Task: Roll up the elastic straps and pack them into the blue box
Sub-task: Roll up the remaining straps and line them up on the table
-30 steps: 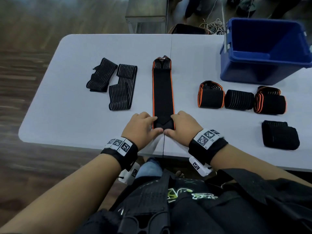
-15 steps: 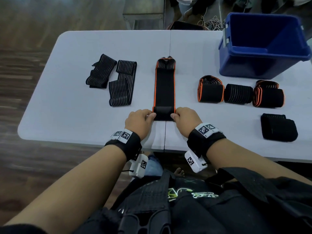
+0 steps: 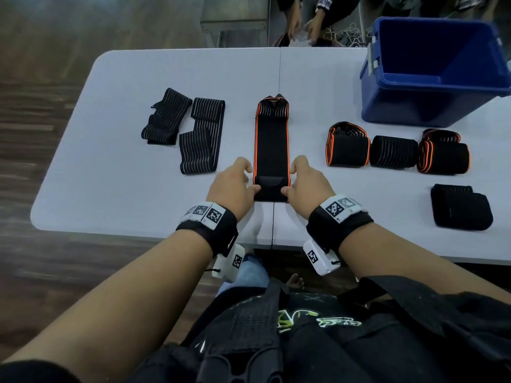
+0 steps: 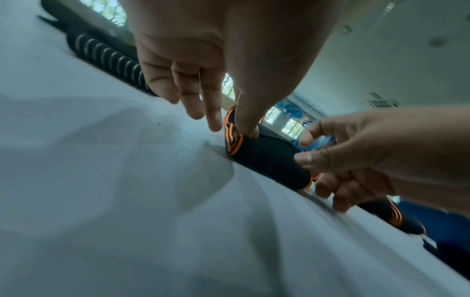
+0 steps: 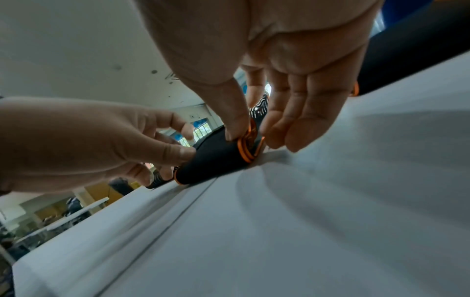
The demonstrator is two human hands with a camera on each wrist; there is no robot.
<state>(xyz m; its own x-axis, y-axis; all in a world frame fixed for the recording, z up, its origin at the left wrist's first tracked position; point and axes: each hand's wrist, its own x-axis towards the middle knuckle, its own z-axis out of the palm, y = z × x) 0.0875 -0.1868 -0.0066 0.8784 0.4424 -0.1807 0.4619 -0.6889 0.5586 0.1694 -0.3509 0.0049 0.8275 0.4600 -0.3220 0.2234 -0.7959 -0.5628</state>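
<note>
A black elastic strap with orange edges [image 3: 271,142] lies lengthwise across the middle of the white table [image 3: 110,189]. Its near end is wound into a small roll [image 3: 271,192] [image 4: 264,158] [image 5: 216,158]. My left hand [image 3: 252,179] [image 4: 236,130] pinches the roll's left end, thumb on top. My right hand [image 3: 289,180] [image 5: 251,136] pinches the right end between thumb and fingers. The blue box [image 3: 414,106] stands at the far right, and its inside looks bare.
Several rolled straps lie right of my hands: orange-edged ones [image 3: 348,145] [image 3: 442,156], a striped one [image 3: 394,152] and a plain black one [image 3: 461,207]. Two unrolled striped straps [image 3: 166,117] [image 3: 204,136] lie at the left. Another person's hands [image 3: 304,23] work beyond the table.
Both hands have moved away from me along the strap, turning its folded near end into a small roll. The flat stretch has become shorter.
</note>
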